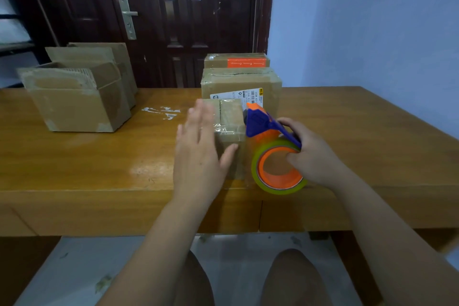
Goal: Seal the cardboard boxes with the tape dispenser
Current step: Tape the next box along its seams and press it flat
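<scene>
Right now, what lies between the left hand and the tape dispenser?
The small box, in the head view: the left hand lies open against its left side, and the dispenser, gripped by the right hand, is at its right edge.

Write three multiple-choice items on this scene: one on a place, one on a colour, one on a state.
1. Where does the small box stand?
A. On the floor
B. On the table, in front of the labelled box
C. Inside an open carton

2. What colour is the frame of the tape dispenser?
A. Black
B. Green
C. Blue with orange

3. How is the left hand?
A. Fingers straight, laid on the small box
B. Gripping the dispenser
C. Clenched, off the table

Answers:
1 B: it sits near the table's front edge, with the labelled box behind it.
2 C: the body is blue with orange parts.
3 A: the flat hand lies over the box, while the right hand grips the dispenser.
</scene>
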